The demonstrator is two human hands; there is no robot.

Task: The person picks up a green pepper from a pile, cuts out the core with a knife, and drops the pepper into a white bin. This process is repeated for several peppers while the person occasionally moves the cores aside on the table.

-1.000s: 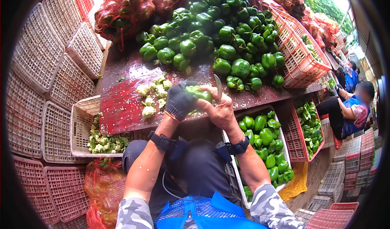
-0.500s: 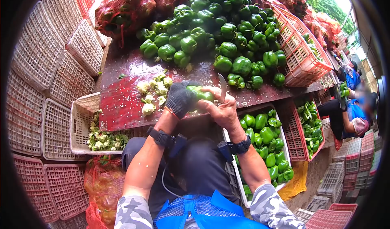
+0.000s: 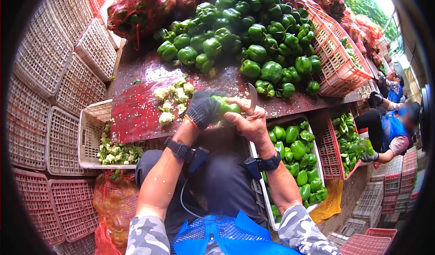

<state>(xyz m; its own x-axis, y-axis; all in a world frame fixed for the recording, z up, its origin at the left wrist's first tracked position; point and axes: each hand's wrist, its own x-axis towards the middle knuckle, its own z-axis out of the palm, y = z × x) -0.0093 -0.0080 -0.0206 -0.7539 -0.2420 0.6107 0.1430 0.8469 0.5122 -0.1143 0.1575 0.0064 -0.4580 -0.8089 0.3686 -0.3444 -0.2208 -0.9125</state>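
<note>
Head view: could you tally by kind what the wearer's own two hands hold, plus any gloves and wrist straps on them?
Green pepper: 1, at the left hand and right hand
Curved blade: 1, in the right hand
Dark glove: 1, on the left hand
Wrist straps: 2, one per wrist
Total: 5

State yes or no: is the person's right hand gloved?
No, the right hand shows bare fingers and knuckles, while the left hand wears a dark glove.
</note>
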